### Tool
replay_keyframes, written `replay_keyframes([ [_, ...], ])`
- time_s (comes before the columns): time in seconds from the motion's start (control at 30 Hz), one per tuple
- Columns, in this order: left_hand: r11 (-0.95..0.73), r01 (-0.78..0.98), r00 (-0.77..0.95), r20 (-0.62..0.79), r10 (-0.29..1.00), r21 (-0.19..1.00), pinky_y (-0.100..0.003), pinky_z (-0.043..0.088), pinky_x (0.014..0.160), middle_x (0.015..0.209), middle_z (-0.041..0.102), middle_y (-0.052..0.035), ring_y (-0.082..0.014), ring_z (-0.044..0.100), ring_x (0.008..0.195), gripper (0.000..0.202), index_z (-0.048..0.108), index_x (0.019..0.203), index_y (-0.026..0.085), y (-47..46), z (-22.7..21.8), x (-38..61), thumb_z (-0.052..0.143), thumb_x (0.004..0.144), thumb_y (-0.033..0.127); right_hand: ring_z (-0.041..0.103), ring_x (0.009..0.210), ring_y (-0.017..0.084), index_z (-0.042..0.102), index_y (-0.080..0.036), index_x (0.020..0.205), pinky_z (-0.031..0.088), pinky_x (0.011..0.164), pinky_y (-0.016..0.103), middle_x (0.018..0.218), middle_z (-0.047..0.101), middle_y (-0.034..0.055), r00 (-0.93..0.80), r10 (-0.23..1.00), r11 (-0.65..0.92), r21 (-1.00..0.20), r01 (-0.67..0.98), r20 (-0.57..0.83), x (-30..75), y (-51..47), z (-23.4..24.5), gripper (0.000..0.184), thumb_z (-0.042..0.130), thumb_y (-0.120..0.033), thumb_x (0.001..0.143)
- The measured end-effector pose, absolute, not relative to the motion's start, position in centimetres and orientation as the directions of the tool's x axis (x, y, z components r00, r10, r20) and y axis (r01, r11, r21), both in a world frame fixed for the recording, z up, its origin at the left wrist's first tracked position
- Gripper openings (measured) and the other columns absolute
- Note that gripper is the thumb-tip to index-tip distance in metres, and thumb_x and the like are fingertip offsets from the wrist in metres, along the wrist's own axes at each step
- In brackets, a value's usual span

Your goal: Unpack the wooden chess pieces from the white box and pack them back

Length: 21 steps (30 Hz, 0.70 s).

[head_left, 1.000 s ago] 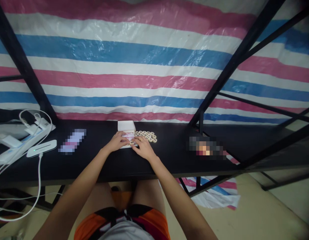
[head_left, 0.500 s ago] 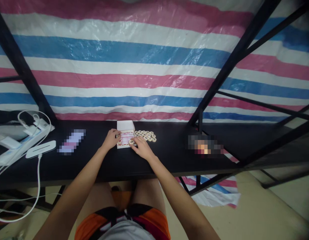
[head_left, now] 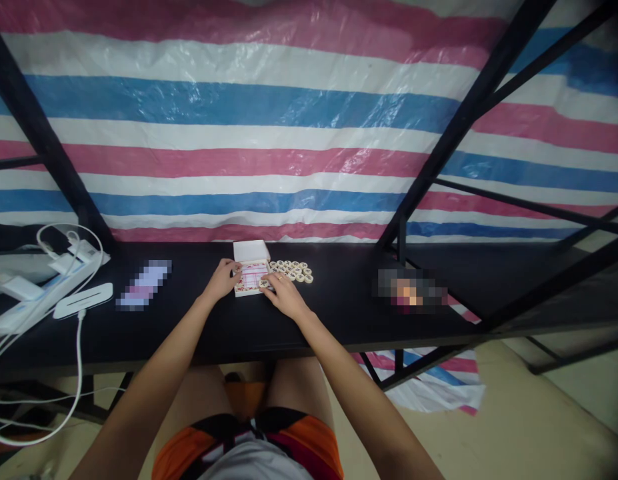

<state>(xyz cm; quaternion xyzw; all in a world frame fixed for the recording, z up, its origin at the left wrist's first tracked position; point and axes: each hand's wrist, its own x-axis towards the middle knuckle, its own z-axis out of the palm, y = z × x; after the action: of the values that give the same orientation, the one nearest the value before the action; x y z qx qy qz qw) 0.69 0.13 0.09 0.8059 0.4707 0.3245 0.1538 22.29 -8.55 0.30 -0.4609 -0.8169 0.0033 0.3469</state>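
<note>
Looked toward a striped tarpaulin in red, white and blue, hung behind a black desk and glossy with creases, with black metal posts slanting at ten and two o'clock. Found a small white box near the middle of the desk, with its lid folded back at twelve o'clock and lines of pink on a pale inner face. Saw the left hand at the box's nine o'clock, with fingers bent and tips meeting the left rim; could not tell of anything pinched between them. Saw the right hand at four o'clock, with thumb and fingertips drawn in around one xiangqi piece at the box's near right corner, with a character on its upward face and a ring on one finger. Spotted a cluster of loose xiangqi pieces on the desk at three o'clock, just beside the box. Noted farther off, toward nine o'clock, a white power strip with plugs and cables, a flat white device and a pixelated patch. Noted another pixelated patch well apart at three o'clock, and orange-and-black shorts at six.
</note>
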Motion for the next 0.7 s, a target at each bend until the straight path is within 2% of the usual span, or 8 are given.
replay_keyframes([
  [0.7, -0.496, 0.668, 0.352, 0.351, 0.868, 0.556, -0.036, 0.043, 0.098, 0.108, 0.05, -0.0076, -0.0216, 0.055, 0.103, 0.029, 0.064, 0.105, 0.018, 0.1, 0.18, 0.66, 0.051, 0.081, 0.029, 0.054, 0.094, 0.021, 0.056, -0.019, 0.1, 0.044, 0.087, 0.035, 0.097, 0.057, 0.0073, -0.293, 0.768, 0.572, -0.403, 0.715, 0.57, 22.34, -8.58, 0.34, 0.016, 0.054, -0.03, 0.089],
])
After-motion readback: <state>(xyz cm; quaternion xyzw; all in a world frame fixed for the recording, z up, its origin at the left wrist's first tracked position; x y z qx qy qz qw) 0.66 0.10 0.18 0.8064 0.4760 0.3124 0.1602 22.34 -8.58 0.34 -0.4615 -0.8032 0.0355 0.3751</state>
